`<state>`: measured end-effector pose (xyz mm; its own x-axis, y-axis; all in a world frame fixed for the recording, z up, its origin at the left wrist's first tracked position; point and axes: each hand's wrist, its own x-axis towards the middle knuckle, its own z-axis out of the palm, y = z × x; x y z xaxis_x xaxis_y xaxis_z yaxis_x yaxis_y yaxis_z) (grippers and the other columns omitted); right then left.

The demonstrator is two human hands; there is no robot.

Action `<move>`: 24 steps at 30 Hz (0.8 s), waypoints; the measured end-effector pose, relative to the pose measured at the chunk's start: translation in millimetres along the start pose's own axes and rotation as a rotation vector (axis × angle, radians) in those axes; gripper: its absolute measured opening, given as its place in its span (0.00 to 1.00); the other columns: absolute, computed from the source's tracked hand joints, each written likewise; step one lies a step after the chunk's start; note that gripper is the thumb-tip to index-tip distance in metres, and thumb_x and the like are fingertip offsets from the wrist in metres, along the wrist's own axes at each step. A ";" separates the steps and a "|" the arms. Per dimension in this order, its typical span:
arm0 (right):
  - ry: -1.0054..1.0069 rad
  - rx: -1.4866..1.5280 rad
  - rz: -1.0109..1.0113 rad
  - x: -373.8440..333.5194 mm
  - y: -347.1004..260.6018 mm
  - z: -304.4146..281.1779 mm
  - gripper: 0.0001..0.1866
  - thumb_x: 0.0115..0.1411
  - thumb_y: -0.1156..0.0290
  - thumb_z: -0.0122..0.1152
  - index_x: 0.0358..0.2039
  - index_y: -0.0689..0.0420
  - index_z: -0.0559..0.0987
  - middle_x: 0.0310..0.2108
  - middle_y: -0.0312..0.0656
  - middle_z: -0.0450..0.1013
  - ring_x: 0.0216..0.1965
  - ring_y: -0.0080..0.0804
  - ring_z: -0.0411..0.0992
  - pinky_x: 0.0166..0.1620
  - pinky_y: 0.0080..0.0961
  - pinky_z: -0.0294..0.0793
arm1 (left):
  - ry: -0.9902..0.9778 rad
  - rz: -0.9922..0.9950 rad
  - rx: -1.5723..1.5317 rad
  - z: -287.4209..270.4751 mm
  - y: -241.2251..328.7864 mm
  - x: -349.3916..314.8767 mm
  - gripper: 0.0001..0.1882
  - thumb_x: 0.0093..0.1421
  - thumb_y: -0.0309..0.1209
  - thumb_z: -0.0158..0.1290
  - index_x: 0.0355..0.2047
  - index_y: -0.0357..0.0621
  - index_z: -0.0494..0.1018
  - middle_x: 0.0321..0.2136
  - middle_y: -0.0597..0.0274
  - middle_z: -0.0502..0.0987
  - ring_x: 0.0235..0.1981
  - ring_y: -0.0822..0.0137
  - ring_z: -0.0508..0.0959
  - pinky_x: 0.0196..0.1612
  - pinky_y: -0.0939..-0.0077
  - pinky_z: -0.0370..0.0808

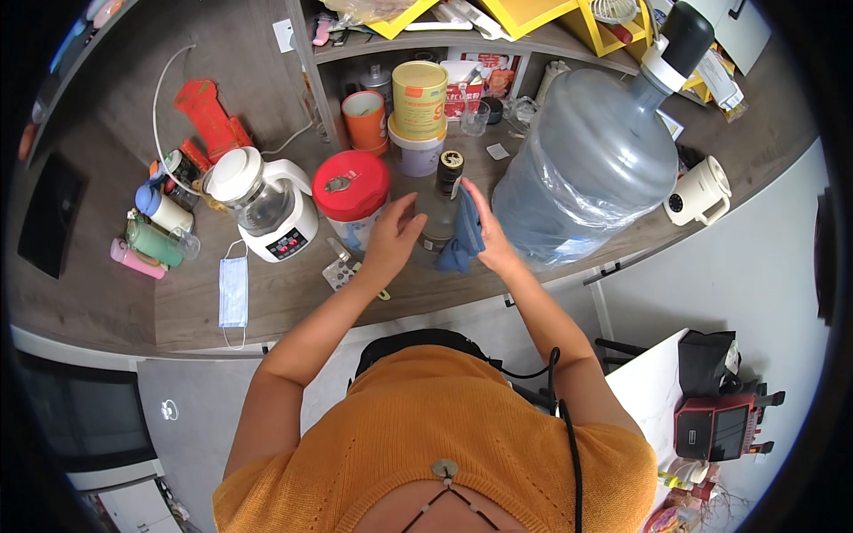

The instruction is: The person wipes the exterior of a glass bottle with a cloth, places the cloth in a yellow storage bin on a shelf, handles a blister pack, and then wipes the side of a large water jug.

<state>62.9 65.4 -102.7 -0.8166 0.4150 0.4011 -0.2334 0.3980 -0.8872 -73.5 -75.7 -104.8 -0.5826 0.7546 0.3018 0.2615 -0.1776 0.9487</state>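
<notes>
My right hand (pixel 494 238) holds a blue cloth (pixel 461 235), its fingers stretched up along the cloth's right side. Across a small gap, my left hand (pixel 393 238) is empty, with thumb and fingers bent and apart, close beside a canister with a red lid (pixel 352 184). Between the two hands stands something dark and rounded, partly hidden, that I cannot make out. Just behind the cloth is a small dark jar with a gold-and-black lid (pixel 451 162). A blister pack of pills (pixel 338 274) lies on the counter below my left hand.
A large clear water bottle (pixel 582 169) with a black pump stands to the right, near a white kettle (pixel 699 192). On the left are a glass electric kettle (pixel 267 204), a face mask (pixel 234 291) and several bottles. Stacked tubs (pixel 418 115) stand behind, under a shelf (pixel 400 42).
</notes>
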 end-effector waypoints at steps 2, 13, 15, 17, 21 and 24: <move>0.002 0.087 0.025 -5.8 15.2 3.0 0.40 0.54 0.74 0.57 0.64 0.56 0.49 0.60 0.43 0.56 0.60 0.28 0.55 0.60 0.24 0.53 | -0.015 0.123 0.257 -4.6 18.6 10.5 0.26 0.55 0.27 0.54 0.54 0.37 0.62 0.48 0.51 0.68 0.48 0.63 0.72 0.50 0.73 0.69; -0.093 0.130 0.172 -23.8 57.1 4.1 0.37 0.58 0.71 0.52 0.64 0.59 0.48 0.61 0.46 0.55 0.60 0.30 0.55 0.61 0.24 0.52 | -0.254 0.083 -0.064 1.0 66.1 57.4 0.23 0.56 0.26 0.53 0.52 0.37 0.65 0.40 0.58 0.75 0.40 0.72 0.75 0.44 0.77 0.71; -0.012 0.046 0.031 -9.7 25.7 3.7 0.37 0.57 0.71 0.54 0.64 0.59 0.49 0.61 0.48 0.55 0.61 0.33 0.55 0.61 0.25 0.53 | -0.252 0.082 -0.078 -0.3 67.1 57.5 0.22 0.56 0.26 0.53 0.51 0.37 0.66 0.38 0.59 0.76 0.39 0.74 0.75 0.43 0.78 0.71; 0.042 -0.066 -0.039 -1.1 -0.8 7.2 0.38 0.55 0.70 0.56 0.63 0.59 0.49 0.61 0.50 0.54 0.61 0.36 0.56 0.61 0.26 0.53 | -0.241 0.118 -0.063 -0.2 64.1 57.3 0.21 0.56 0.26 0.53 0.51 0.37 0.66 0.38 0.60 0.75 0.40 0.74 0.75 0.42 0.79 0.71; 0.138 -0.191 -0.116 2.0 -0.2 20.9 0.44 0.52 0.70 0.60 0.64 0.58 0.46 0.60 0.52 0.54 0.60 0.41 0.57 0.60 0.29 0.55 | -0.228 0.108 -0.047 2.6 65.4 54.2 0.21 0.56 0.26 0.53 0.50 0.37 0.66 0.38 0.60 0.75 0.39 0.74 0.75 0.42 0.79 0.71; 0.177 -0.134 -0.045 -3.8 14.6 28.3 0.47 0.49 0.70 0.62 0.64 0.58 0.44 0.60 0.52 0.55 0.60 0.42 0.57 0.60 0.30 0.56 | -0.213 0.134 -0.012 2.5 65.4 55.1 0.21 0.56 0.26 0.53 0.50 0.37 0.66 0.37 0.60 0.75 0.38 0.74 0.75 0.42 0.79 0.71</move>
<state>47.6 46.5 -123.6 -0.6986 0.5267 0.4842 -0.1858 0.5200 -0.8337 -86.5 -44.2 -26.3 -0.3682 0.8396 0.3994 0.3153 -0.2914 0.9031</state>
